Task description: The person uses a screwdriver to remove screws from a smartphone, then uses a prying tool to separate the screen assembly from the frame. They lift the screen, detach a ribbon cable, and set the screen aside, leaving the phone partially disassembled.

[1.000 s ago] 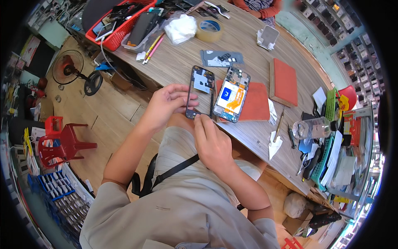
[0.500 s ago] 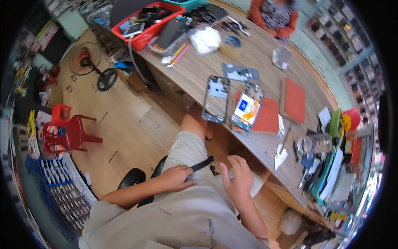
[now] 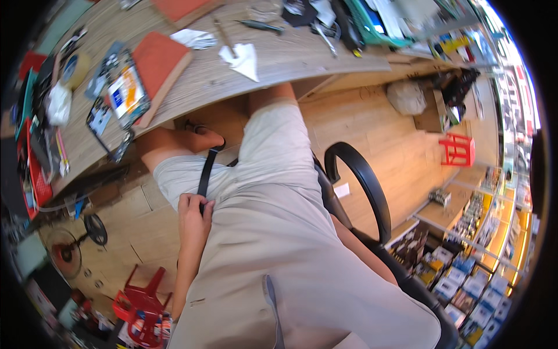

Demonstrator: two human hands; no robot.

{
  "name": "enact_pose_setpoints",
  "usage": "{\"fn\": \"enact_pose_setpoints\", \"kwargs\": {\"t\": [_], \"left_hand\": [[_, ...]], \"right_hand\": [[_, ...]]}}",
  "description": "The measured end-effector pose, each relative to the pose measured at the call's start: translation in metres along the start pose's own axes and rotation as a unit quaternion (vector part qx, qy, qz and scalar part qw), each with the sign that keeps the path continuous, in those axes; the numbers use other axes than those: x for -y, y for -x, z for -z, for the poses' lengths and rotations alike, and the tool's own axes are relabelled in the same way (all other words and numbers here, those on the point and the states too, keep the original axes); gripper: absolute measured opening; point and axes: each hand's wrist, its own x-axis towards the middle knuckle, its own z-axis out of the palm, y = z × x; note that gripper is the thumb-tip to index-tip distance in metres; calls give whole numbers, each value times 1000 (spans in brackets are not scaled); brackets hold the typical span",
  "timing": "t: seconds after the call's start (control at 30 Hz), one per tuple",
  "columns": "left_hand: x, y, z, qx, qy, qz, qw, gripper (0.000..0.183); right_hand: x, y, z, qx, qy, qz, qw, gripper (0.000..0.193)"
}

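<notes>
Over my left thigh, my left hand (image 3: 195, 216) is closed around one end of a black strap (image 3: 206, 174). The strap's other end sticks out toward the table. My right forearm (image 3: 365, 250) hangs down beside the black chair; the hand itself is hidden. On the table's near edge, left of my knees, lies an opened phone (image 3: 128, 93) with its battery and orange flex part showing. It rests against a red book (image 3: 160, 67). Beside it, an empty phone frame (image 3: 100, 122) overhangs the edge.
The wooden table (image 3: 197, 75) holds a crumpled white paper (image 3: 243, 61), a screwdriver (image 3: 260, 25) and a tape roll (image 3: 75, 70). A red basket (image 3: 39, 183) stands at its left end. The chair's armrest (image 3: 369, 186) curves at my right. Red stools and a fan (image 3: 65, 253) stand on the floor.
My view has swung right, so the table now lies at upper left. The right hand, raised and open before, has dropped beside the chair out of sight. The left hand keeps the strap.
</notes>
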Motion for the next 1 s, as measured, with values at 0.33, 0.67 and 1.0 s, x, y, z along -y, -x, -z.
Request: {"fn": "enact_pose_setpoints", "kwargs": {"t": [0.33,0.67,1.0], "left_hand": [[5,-22,5,73,6,153,986,33],[7,50,113,284,396,230,842,24],[-74,-59,85,215,498,248,803,25]], "right_hand": [[39,60,-26,56,-74,-109,990,51],[61,59,-9,-55,-228,-68,970,59],[99,98,31,224,-149,-65,961,43]]}}
